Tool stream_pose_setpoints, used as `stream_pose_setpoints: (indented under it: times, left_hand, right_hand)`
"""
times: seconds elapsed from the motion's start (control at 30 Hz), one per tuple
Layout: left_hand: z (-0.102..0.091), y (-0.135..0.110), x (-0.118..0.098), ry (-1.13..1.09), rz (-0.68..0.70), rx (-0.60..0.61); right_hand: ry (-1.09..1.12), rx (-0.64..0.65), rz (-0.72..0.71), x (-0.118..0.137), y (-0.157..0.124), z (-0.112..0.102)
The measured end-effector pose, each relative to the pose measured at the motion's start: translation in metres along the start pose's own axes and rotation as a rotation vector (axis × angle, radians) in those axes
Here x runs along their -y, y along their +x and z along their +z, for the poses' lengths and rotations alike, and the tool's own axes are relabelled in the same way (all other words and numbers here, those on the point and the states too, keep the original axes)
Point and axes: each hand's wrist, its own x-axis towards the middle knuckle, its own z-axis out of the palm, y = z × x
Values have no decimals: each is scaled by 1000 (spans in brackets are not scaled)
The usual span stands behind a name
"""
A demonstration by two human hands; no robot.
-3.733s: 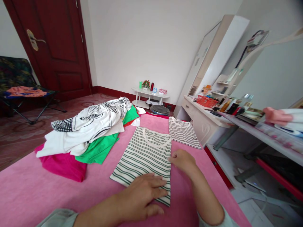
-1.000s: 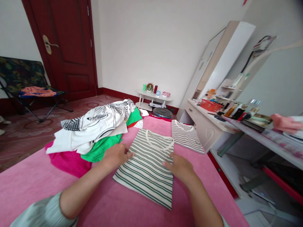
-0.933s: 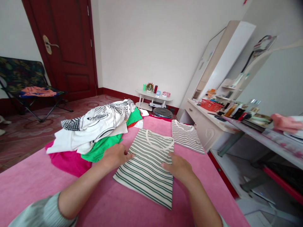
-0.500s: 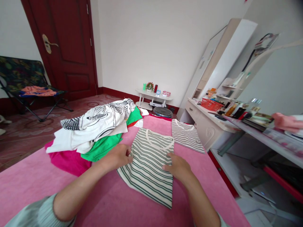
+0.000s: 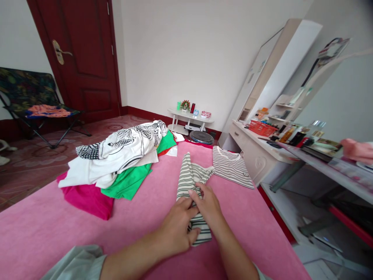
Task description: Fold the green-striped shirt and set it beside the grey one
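A cream shirt with dark green stripes [image 5: 185,177] lies doubled over lengthwise on the pink bedspread [image 5: 140,221], in a narrow strip with its collar end pointing away from me. My left hand [image 5: 179,223] grips the left side of the fold, fingers curled over the cloth. Close beside it, my right hand [image 5: 207,202] holds the upper middle of the fold, its thumb next to my left fingers. Both hands cover much of the shirt's middle. Beyond it, to the right, a second striped shirt [image 5: 233,168] lies flat and neatly folded.
At the left, a loose heap holds a white printed garment [image 5: 125,146], a green garment [image 5: 131,182] and a magenta one [image 5: 90,200]. A dressing table [image 5: 253,146] with a red basket [image 5: 262,127] borders the right side. A folding chair [image 5: 43,112] stands near the door [image 5: 87,58].
The near striped shirt, spread out flat before, is now folded over into a narrow strip. My left hand has moved right and toward me, bringing both hands together on it.
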Motion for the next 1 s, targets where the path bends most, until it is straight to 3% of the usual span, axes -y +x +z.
stream_pose_setpoints:
  times: [0.13, 0.23, 0.47, 0.7, 0.8, 0.9, 1.0]
  left_hand:
    - [-7, 0, -2, -157, 36, -13]
    - [-7, 1, 1, -260, -11, -58]
    - [2, -1, 6, -296, -106, -76]
    - [10, -7, 6, -406, -120, -90]
    - [-1, 6, 9, -477, -137, -165]
    - [-26, 34, 26, -360, -132, -333]
    - [-43, 64, 61, 7, -163, -413]
  right_hand:
    - [-54, -2, 32, 0, 0, 3]
    - [-82, 1, 25, -1, 3, 4]
    - [-144, -16, 73, 3, 4, 7]
    - [9, -56, -15, -11, 8, 13]
    - [146, -138, -67, -18, 9, 15]
    - [248, -209, -116, -17, 9, 11]
    - [273, -239, -163, -9, 8, 1]
